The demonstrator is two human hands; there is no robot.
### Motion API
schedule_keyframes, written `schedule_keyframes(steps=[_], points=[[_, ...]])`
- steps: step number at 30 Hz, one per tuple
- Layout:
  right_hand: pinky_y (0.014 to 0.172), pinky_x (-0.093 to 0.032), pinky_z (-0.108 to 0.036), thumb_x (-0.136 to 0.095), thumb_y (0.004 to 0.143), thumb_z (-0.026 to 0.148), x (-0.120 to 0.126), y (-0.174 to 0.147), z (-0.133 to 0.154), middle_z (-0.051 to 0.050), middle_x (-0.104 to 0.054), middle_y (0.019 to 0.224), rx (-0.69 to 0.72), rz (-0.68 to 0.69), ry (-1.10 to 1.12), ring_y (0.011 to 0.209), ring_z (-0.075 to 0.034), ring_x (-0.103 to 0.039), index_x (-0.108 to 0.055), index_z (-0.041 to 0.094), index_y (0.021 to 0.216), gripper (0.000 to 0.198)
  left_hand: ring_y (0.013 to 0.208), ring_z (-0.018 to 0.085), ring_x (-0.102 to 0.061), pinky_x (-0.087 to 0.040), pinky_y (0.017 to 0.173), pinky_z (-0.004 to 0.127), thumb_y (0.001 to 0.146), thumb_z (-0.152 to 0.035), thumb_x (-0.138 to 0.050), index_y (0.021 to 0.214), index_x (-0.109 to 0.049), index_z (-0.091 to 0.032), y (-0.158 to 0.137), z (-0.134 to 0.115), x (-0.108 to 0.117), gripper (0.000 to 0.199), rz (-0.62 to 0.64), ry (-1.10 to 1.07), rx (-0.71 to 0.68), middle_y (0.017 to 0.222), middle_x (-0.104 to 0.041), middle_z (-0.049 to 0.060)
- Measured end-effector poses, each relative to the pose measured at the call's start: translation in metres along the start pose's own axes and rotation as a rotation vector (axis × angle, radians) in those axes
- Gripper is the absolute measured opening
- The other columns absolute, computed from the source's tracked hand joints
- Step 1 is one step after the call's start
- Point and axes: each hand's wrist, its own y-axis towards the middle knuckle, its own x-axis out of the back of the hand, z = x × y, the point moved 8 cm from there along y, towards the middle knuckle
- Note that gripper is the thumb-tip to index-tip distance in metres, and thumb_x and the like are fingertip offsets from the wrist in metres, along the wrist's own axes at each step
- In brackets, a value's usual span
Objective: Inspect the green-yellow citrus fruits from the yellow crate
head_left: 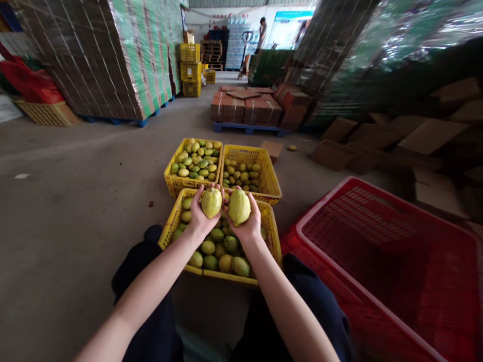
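Bare forearms (151, 284) up close, over a perforated yellow plastic crate (272, 231) of rounded fruit (219, 250). Above it, close together — left hand (198, 214) cupped around a dimpled oval lemon (212, 202), right hand (252, 221) around a plumper lemon (239, 207). Long axes fore-and-aft, narrower tips apparently nearer the camera — detail too small for certainty.

Dim foreground; we see brightest light around the far wall (198, 20), glare on right-hand plastic wrap (411, 40), red crate (354, 211) interior shadowed, edges stretched and blurred.

Head feed | I can read no text | blue-topped board (293, 15): print too small for me | red wall characters (231, 15): too blurred to make out
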Motion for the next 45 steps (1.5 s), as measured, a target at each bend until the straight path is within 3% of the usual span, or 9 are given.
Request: schedule_keyframes(steps=[7,12,20,25,28,33,36,39,45], points=[[0.055,-0.059,-0.029,-0.056,0.084,0.038,0.001,-0.001,-0.001,-0.001,-0.074,0.071,-0.027,0.020,-0.003,0.054,-0.016,-0.066,-0.069,0.019,0.085,0.022,0.069,0.015,-0.068,-0.055,0.066,0.025,0.096,-0.034,-0.052,0.080,-0.070,-0.018,-0.003,0.002,-0.007,0.029,0.061,0.121,0.080,0.075,-0.072,0.003],[0.041,-0.049,-0.025,-0.061,0.075,0.042,-0.010,-0.004,0.005,0.000,-0.069,0.066,-0.008,0.228,-0.142,0.047,-0.014,-0.059,-0.063,0.020,0.077,0.022,0.054,0.014,-0.061,-0.050,0.052,0.026,0.097,-0.036,-0.046,0.060,-0.062,-0.017,-0.012,0.003,-0.016,0.044,0.139,0.246,0.177,0.063,-0.065,0.004],[0.047,-0.055,-0.032,-0.065,0.062,0.040,-0.013,-0.008,0.001,-0.003,-0.066,0.069,-0.099,0.431,-0.241,0.072,-0.025,-0.070,-0.054,0.022,0.073,0.024,0.047,0.013,-0.055,-0.045,0.046,0.025,0.096,-0.044,-0.049,0.051,-0.055,-0.017,-0.018,0.004,-0.018,0.052,0.231,0.383,0.261,0.058,-0.057,0.004],[0.044,-0.054,-0.032,-0.067,0.057,0.042,-0.013,-0.007,0.000,-0.006,-0.069,0.072,-0.092,0.476,-0.293,0.076,-0.029,-0.071,-0.059,0.021,0.076,0.030,0.049,0.014,-0.055,-0.045,0.046,0.025,0.095,-0.036,-0.045,0.052,-0.056,-0.017,-0.018,0.003,-0.018,0.048,0.249,0.376,0.259,0.060,-0.060,0.006],[0.052,-0.059,-0.036,-0.068,0.056,0.041,-0.016,-0.009,0.002,-0.006,-0.070,0.072,-0.066,0.420,-0.294,0.076,-0.028,-0.072,-0.062,0.020,0.075,0.029,0.051,0.015,-0.057,-0.045,0.046,0.025,0.093,-0.032,-0.045,0.055,-0.057,-0.017,-0.017,0.003,-0.018,0.043,0.214,0.342,0.249,0.062,-0.061,0.006],[0.068,-0.064,-0.038,-0.064,0.072,0.037,-0.006,-0.001,0.006,-0.004,-0.074,0.076,-0.012,0.140,-0.152,0.079,-0.025,-0.074,-0.067,0.021,0.089,0.023,0.068,0.016,-0.067,-0.054,0.064,0.026,0.085,-0.024,-0.055,0.079,-0.067,-0.017,-0.002,-0.007,-0.007,0.016,0.040,0.169,0.083,0.079,-0.071,0.005],[0.068,-0.065,-0.039,-0.063,0.077,0.029,0.010,0.011,0.000,-0.004,-0.077,0.079,-0.013,-0.002,-0.067,0.076,-0.024,-0.074,-0.065,0.021,0.094,0.019,0.073,0.018,-0.067,-0.056,0.069,0.028,0.087,-0.025,-0.050,0.088,-0.068,-0.018,0.012,-0.007,0.012,0.019,-0.107,0.094,0.003,0.080,-0.070,0.005],[0.067,-0.066,-0.042,-0.061,0.082,0.026,0.028,0.021,-0.010,-0.002,-0.075,0.074,-0.042,-0.139,-0.023,0.070,-0.022,-0.073,-0.064,0.022,0.098,0.017,0.070,0.018,-0.064,-0.055,0.069,0.028,0.094,-0.028,-0.042,0.090,-0.065,-0.019,0.021,-0.001,0.029,0.025,-0.235,0.097,0.021,0.075,-0.065,0.004],[0.061,-0.066,-0.035,-0.057,0.092,0.026,0.038,0.018,-0.012,0.000,-0.074,0.073,-0.048,-0.312,0.087,0.073,-0.021,-0.073,-0.063,0.023,0.098,0.009,0.068,0.017,-0.062,-0.055,0.067,0.027,0.097,-0.030,-0.042,0.091,-0.063,-0.020,0.020,0.002,0.035,0.024,-0.290,0.115,0.023,0.075,-0.066,0.003]])
